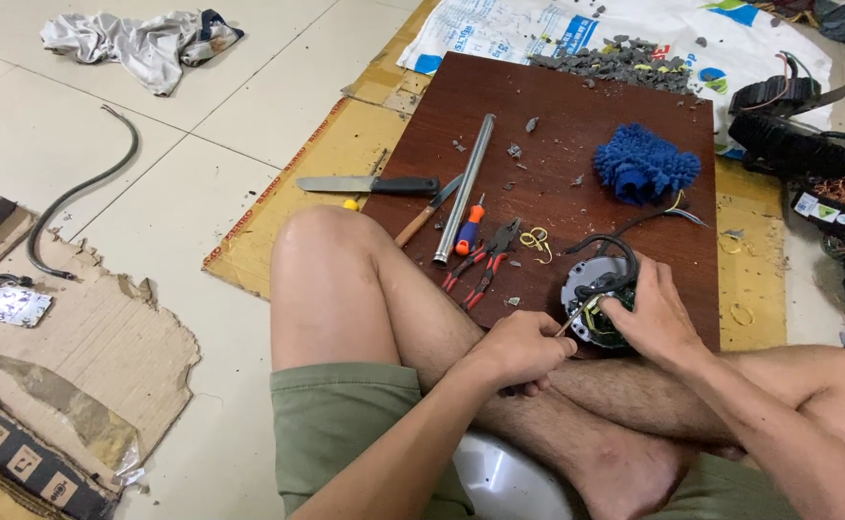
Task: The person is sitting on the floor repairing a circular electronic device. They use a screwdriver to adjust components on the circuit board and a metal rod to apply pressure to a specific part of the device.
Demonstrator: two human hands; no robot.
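One round motor (596, 303) is held at the near right edge of the one dark wooden board (577, 135), gripped on its right side by the right hand (656, 313), whose fingers are curled around the casing. One thin tool (569, 327) is pinched in the closed left hand (519, 349), its tip laid against the motor. On the board are counted one metal pipe (463, 188), one pair of red-handled pliers (485, 258), one orange-handled screwdriver (469, 231) and one blue mop head (646, 166). One knife (369, 184) lies to the left.
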